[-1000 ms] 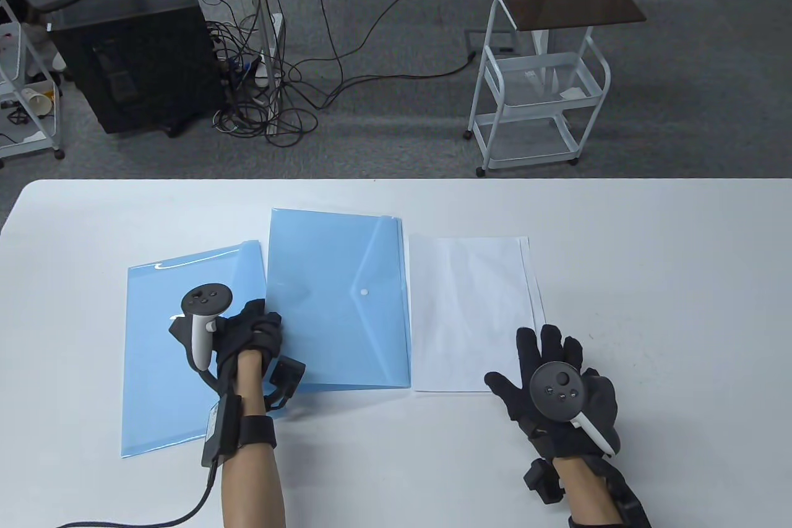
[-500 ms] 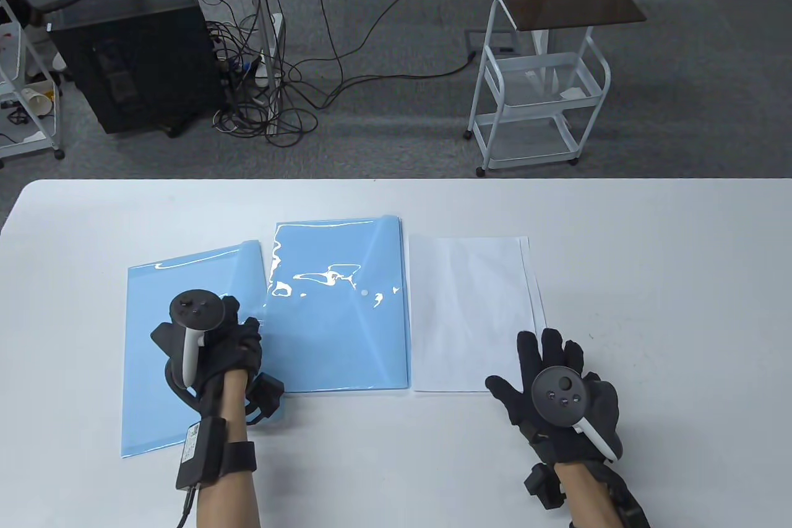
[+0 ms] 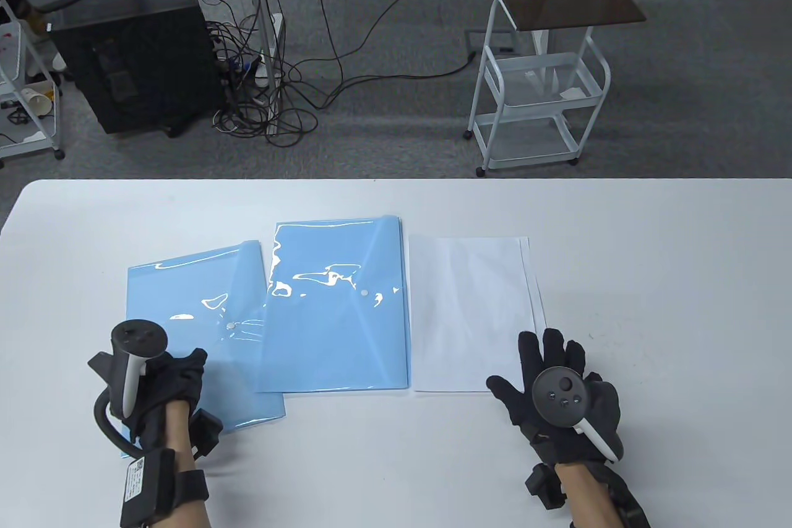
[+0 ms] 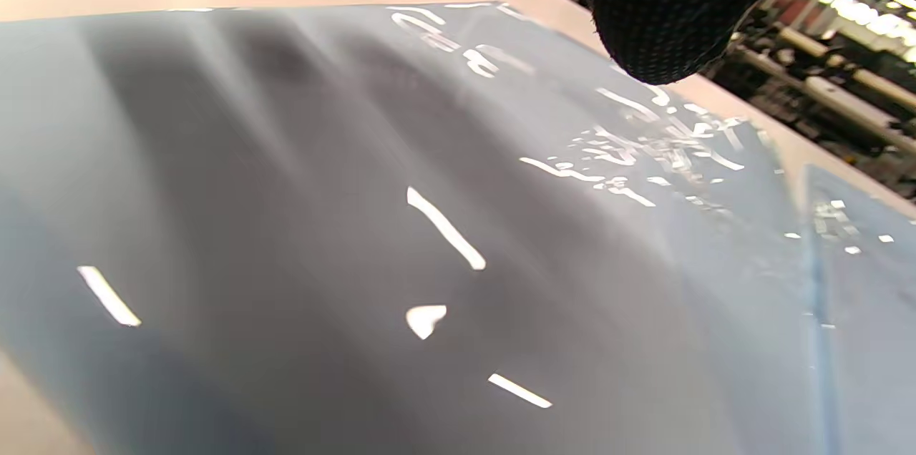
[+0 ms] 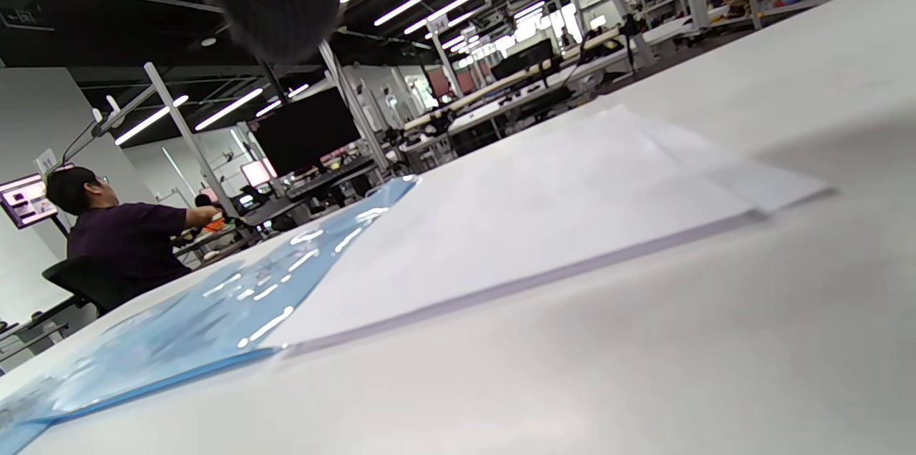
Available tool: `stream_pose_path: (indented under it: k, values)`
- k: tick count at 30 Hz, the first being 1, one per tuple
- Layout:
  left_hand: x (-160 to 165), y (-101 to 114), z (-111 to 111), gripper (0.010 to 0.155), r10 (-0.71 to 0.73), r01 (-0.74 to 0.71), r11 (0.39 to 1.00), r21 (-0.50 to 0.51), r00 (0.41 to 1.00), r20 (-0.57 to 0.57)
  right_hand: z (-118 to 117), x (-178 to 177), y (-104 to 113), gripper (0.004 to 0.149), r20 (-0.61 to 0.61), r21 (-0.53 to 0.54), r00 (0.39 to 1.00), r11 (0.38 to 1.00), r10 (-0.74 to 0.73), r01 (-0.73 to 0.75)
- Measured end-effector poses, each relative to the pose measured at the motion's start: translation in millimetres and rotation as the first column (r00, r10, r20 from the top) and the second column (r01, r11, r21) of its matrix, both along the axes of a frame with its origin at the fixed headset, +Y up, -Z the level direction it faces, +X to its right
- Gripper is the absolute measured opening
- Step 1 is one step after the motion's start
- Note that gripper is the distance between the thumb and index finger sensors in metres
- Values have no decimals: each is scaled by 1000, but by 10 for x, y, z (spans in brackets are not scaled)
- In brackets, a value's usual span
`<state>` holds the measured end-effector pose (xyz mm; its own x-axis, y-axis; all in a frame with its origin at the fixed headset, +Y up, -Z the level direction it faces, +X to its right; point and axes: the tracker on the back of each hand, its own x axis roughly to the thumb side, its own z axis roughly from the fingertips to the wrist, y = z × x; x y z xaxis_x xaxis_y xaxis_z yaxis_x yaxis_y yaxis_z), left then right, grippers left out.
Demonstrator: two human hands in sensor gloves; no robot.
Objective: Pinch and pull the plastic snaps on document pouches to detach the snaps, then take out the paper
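Two blue document pouches lie on the white table (image 3: 649, 280). The left pouch (image 3: 179, 305) shows its snap (image 3: 233, 325). The middle pouch (image 3: 340, 330) overlaps the left one's right edge, and its white snap (image 3: 363, 291) is pressed together. A stack of white paper (image 3: 470, 311) lies to the right of them. My left hand (image 3: 189, 370) hovers over the left pouch's near-left part with loosely curled fingers and holds nothing. In the left wrist view one fingertip (image 4: 665, 11) hangs above the glossy pouch (image 4: 429, 226). My right hand (image 3: 544, 361) lies flat with spread fingers at the paper's near-right corner.
Beyond the table's far edge stand a white wire cart (image 3: 538, 88), a black computer case (image 3: 130, 51) and a tangle of cables (image 3: 272, 107). In the right wrist view the paper (image 5: 537, 226) and a pouch (image 5: 215, 326) lie low on the table, and a seated person (image 5: 122, 233) is far off.
My left hand let go of the middle pouch, which settled flat, and drew back toward the near-left over the left pouch. The right hand stayed put.
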<state>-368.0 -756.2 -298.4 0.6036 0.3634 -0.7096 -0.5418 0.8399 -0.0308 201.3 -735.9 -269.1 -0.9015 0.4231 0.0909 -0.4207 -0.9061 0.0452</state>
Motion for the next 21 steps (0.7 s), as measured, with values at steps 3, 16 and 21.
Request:
stream_pose_path:
  k: [3,16,21]
  values:
    - [-101,-98,23,103,-5,3,999,-44,999,-53,-3,-1,3,87,1,0,1000,1000,0,0]
    - [-331,-200,-91,113,-66,45,976,-212,993,-95,-41,14,-40,87,8,-24,1000,1000,20,-20]
    - [-527,-183,25,85,-67,36,986,-162,980,-189,-47,10,-37,86,8,-22,1000,1000,2,-2]
